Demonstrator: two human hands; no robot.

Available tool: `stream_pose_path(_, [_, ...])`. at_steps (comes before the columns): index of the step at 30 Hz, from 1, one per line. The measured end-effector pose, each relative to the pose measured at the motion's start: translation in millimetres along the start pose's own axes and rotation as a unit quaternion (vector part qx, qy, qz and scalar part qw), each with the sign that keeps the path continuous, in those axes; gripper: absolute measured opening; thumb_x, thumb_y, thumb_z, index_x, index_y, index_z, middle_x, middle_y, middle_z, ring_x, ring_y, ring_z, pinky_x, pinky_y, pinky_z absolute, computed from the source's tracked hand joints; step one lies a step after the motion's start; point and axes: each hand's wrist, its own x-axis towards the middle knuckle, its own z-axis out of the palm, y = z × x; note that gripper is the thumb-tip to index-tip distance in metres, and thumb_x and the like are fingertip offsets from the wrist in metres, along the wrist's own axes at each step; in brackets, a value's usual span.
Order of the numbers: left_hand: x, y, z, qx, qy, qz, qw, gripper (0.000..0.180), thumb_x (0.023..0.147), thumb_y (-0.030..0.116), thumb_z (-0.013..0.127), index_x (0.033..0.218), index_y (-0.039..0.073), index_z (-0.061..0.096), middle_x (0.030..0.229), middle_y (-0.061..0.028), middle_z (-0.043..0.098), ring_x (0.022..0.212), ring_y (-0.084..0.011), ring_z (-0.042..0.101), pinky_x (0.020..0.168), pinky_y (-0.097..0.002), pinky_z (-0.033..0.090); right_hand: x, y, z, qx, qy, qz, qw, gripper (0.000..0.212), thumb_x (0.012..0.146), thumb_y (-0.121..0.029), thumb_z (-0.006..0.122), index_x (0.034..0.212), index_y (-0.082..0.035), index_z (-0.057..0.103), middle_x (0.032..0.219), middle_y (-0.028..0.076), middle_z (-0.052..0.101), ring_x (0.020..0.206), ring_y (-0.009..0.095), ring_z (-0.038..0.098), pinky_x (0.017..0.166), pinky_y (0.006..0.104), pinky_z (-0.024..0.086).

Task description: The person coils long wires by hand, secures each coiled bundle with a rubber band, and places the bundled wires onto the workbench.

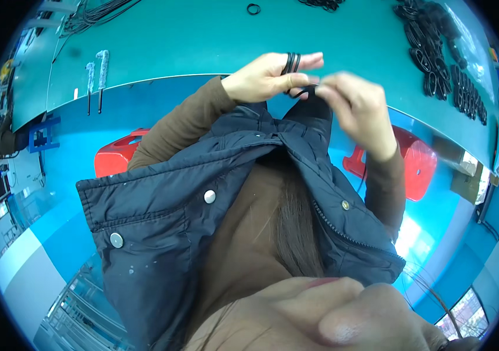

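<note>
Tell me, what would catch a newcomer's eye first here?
First, the black cord looped around the left hand, with the right hand close by, at the green table's near edge. Then the black cable bundles on the table's right side, and red plastic on both sides of the dark coat.

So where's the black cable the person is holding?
In the head view's upper middle, the black cable is looped around the left hand, next to the right hand.

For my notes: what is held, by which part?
A black cable: coils around the fingers of the left hand; the right hand seemingly pinches one strand.
</note>
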Motion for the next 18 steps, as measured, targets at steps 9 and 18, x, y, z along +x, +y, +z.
stream_pose_path(9, [-10, 21, 12, -0.182, -0.123, -0.118, 0.969, 0.049, 0.095, 0.013, 0.041, 0.139, -0.004, 0.029, 0.129, -0.0278, 0.047, 0.089, -0.0272, 0.067, 0.072, -0.0265, 0.057, 6, 50, 29, 0.233, 0.013, 0.118, 0.965, 0.011, 0.082, -0.011, 0.066, 0.081, 0.000, 0.066, 0.073, 0.003, 0.064, 0.063, 0.011, 0.057, 0.057, 0.0239, 0.046])
stream_pose_path(18, [13, 4, -11, -0.293, 0.017, 0.065, 0.954, 0.060, 0.096, 0.037, 0.043, 0.139, -0.003, 0.028, 0.139, -0.0253, 0.036, 0.111, -0.0360, 0.056, 0.085, -0.0336, 0.054, -56, 14, 64, 0.190, -0.039, 0.278, 0.941, 0.026, 0.093, -0.011, 0.049, 0.118, -0.006, 0.055, 0.064, 0.009, 0.053, 0.054, 0.015, 0.055, 0.055, 0.0300, 0.046])
